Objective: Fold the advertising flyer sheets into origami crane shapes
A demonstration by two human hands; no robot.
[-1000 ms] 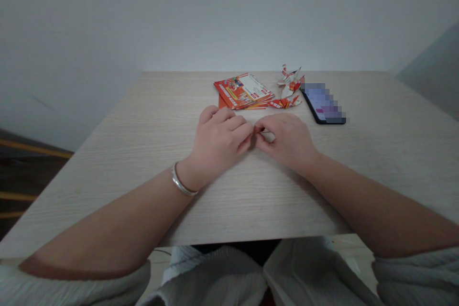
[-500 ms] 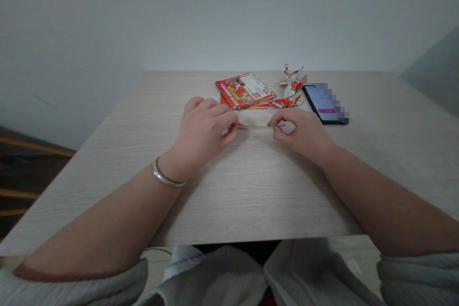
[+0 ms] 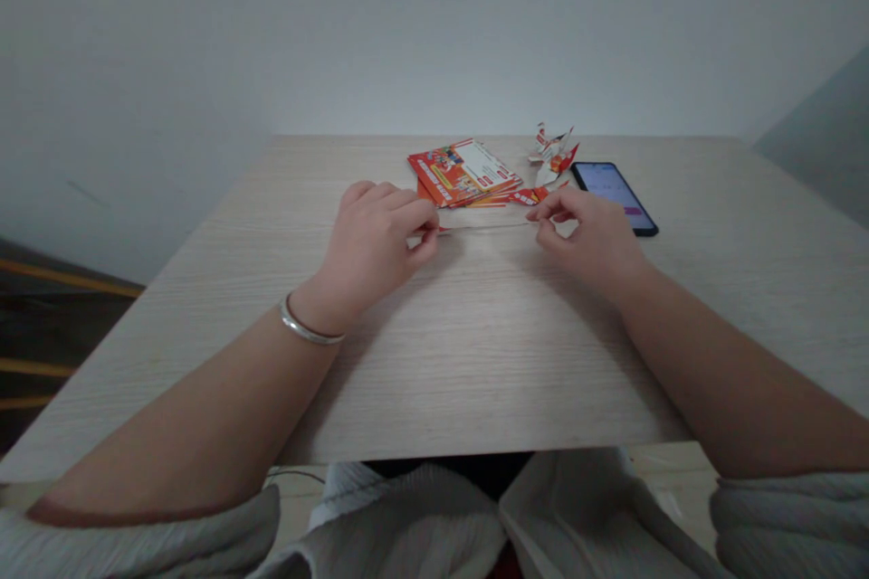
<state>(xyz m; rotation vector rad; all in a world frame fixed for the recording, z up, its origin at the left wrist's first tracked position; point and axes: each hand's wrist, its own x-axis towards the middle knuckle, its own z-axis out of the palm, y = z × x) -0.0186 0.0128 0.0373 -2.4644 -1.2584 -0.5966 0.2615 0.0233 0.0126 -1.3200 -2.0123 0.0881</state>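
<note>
A thin sheet of paper [image 3: 483, 227], seen nearly edge-on, stretches between my two hands just above the table. My left hand [image 3: 381, 240] is closed on its left end, thumb and fingers pinched, with a bit of red print showing at the fingertips. At the other end, my right hand [image 3: 592, 235] holds the paper by its fingertips, the fingers curled. Just beyond lies a stack of red and white printed leaflets [image 3: 462, 174]. A folded red and white paper piece [image 3: 529, 195] is partly hidden behind my right hand.
Another folded paper shape with pointed tips [image 3: 555, 158] stands at the back of the table [image 3: 475, 362]. To its right lies a phone [image 3: 615, 190] with a lit screen, partly behind my right hand. A wall [image 3: 434, 36] rises behind the table.
My right hand has moved right and slightly away, and my left hand has shifted a little left. More of the paper shows between them. The folded piece is now more covered.
</note>
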